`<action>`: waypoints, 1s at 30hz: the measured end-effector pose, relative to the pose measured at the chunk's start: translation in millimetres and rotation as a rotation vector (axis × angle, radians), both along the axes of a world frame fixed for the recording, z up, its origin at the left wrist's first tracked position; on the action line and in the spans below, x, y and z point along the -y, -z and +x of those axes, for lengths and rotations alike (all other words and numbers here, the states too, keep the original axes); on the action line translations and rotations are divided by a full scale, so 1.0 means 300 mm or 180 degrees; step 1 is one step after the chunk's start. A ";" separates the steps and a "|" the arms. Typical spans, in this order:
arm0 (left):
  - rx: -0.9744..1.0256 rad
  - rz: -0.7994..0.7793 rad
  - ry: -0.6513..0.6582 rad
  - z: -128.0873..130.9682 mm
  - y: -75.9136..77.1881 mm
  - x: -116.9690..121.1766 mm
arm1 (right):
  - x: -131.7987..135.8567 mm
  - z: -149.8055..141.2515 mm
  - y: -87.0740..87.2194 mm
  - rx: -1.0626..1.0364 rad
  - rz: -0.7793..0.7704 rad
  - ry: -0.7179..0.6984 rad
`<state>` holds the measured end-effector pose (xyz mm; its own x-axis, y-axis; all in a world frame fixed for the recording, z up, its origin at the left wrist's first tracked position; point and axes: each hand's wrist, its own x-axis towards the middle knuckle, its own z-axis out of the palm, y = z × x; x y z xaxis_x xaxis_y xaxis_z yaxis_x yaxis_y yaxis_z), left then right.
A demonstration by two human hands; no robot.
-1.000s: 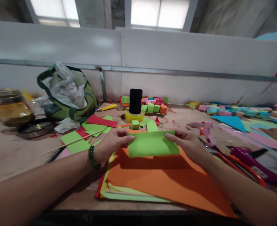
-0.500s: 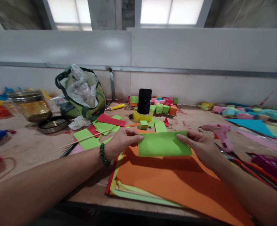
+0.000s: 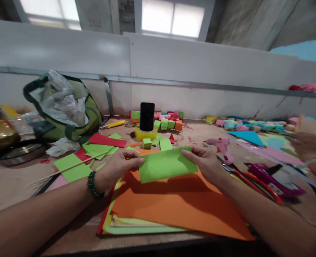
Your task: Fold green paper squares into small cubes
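A rectangular strip of light green paper (image 3: 167, 166) is stretched between my two hands, above a stack of coloured sheets with an orange sheet (image 3: 174, 205) on top. My left hand (image 3: 117, 166) pinches its left end between thumb and fingers; a green bead bracelet (image 3: 93, 185) circles that wrist. My right hand (image 3: 207, 164) pinches the upper right part the same way. Just beyond the strip sit a small green paper cube (image 3: 147, 143) and a green paper piece (image 3: 165, 143). Green and red paper cuttings (image 3: 107, 140) and thin wooden sticks (image 3: 72, 167) lie beside my left hand.
A phone (image 3: 147, 116) stands in a yellow tape roll (image 3: 146, 134), with paper cubes (image 3: 164, 124) behind. At left are a bag (image 3: 93, 114) and a jar lid (image 3: 20, 151). At right lie glue guns (image 3: 223, 146), scissors (image 3: 265, 187) and another person's hand (image 3: 306, 142).
My view has turned to the right, so the table's things sit further left. The green paper, still in both hands, is now tilted up at its right end. Another person's hand has appeared at right.
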<state>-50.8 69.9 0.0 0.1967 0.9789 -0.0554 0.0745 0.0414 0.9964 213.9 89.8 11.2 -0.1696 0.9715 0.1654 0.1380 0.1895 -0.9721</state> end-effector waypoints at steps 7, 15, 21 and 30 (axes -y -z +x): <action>-0.0102 0.0074 0.0064 -0.003 0.001 0.004 | -0.008 0.008 0.015 -0.0164 -0.0128 -0.0129; -0.0147 0.0106 0.0071 -0.006 0.002 -0.001 | -0.012 0.010 0.016 -0.0175 -0.0072 -0.0154; -0.0160 0.0134 0.0061 -0.004 0.000 -0.003 | -0.017 0.014 0.020 -0.0217 -0.0049 -0.0134; -0.0193 0.0119 0.0069 -0.006 0.002 -0.002 | -0.027 0.015 0.015 -0.0173 0.0176 -0.0001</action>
